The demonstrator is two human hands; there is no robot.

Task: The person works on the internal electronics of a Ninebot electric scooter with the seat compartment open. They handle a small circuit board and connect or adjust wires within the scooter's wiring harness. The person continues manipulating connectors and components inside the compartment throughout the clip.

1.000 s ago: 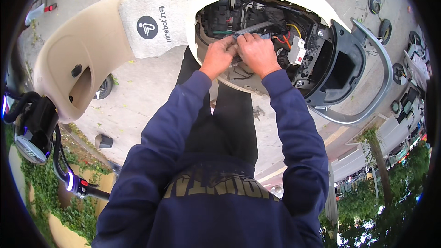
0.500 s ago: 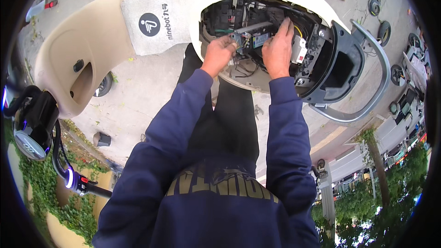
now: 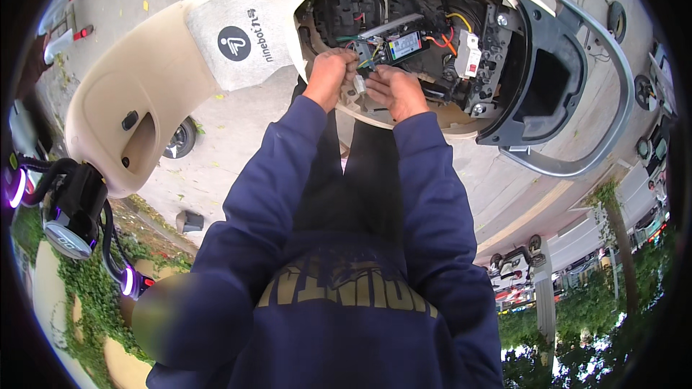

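Observation:
In the opened underseat bay of a cream electric scooter (image 3: 133,112), my left hand (image 3: 331,78) is closed on thin coloured wires (image 3: 369,57) at the near left. Beside it, my right hand (image 3: 398,92) pinches what looks like a small black connector (image 3: 366,72) on those wires. A white plug (image 3: 359,85) hangs between the two hands. Just beyond them lies a black controller box (image 3: 406,45) with a bright label, tilted in the bay. Orange and red cables (image 3: 448,42) run from its right end. The fingertips of my left hand are partly hidden.
A white breaker switch (image 3: 469,52) sits at the bay's right, before the black tail piece (image 3: 542,75) and the grey grab rail (image 3: 623,94). A grey mat (image 3: 231,36) covers the footboard. The handlebar display (image 3: 68,238) is at far left. Loose wheels lie on the ground at right.
My right hand has drawn back from the far side of the controller box toward my left hand, uncovering the orange and red cables. My left hand has shifted slightly left. The view has shifted.

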